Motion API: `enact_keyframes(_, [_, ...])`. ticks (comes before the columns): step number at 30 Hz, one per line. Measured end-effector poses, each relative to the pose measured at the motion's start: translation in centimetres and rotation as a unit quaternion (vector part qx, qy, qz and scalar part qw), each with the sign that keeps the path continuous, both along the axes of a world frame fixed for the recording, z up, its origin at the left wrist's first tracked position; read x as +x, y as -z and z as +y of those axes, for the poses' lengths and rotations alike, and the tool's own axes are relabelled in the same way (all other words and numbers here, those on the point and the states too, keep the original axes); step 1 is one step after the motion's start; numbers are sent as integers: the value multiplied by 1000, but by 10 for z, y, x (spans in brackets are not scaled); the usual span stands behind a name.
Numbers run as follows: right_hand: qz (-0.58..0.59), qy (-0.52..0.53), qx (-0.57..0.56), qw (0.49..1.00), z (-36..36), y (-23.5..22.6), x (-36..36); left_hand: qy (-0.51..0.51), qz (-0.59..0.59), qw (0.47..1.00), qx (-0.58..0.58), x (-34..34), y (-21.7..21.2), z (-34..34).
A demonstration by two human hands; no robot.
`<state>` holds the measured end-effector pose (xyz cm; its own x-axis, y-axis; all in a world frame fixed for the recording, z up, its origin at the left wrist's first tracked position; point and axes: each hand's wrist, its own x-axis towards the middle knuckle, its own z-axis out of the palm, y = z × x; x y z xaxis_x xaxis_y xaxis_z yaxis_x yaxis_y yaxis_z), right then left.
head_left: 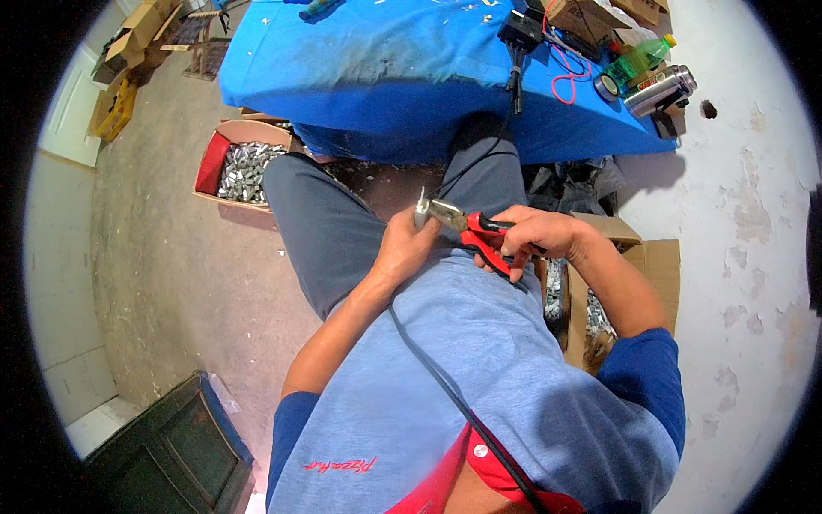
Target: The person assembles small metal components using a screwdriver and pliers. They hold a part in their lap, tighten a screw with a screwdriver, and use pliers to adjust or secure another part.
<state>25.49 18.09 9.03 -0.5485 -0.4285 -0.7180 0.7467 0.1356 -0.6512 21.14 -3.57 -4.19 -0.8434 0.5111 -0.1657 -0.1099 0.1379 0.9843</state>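
My left hand [404, 248] is closed over my lap and pinches a small silvery metal piece [420, 216], with a thin pale tip sticking up from it. In my right hand [541, 235] is a pair of pliers [476, 231] with red and black handles, the fingers wrapped round the grips. The jaws point left and reach the metal piece beside my left fingertips. Whether they grip it or only touch it, I cannot tell.
An open carton [231, 206] of small silvery metal pieces stands on the floor left of my knee. Another carton [659, 274] with silvery pieces is at my right. Ahead, a blue-covered table [368, 77] carries a steel flask [659, 92], a green bottle [638, 58] and a black cable plug [520, 32].
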Motion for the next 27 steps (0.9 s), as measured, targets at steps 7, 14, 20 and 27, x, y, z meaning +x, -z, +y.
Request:
enact_keyframes(7, [9, -66, 63, 996, 1, -3, -3, 11, -3, 1000, -9, 0, -6, 1])
enact_keyframes(14, [18, -80, 70, 994, 1, -5, -2, 6, 13, 1000, 14, 1, 6, 3])
enact_keyframes(20, [19, -4, 20, 1000, -1, -4, 0, 5, -8, 1000, -1, -1, 0, 2])
enact_keyframes(27, [106, -61, 151, 981, -1, -4, -2, 16, 33, 999, 0, 1, -10, 3])
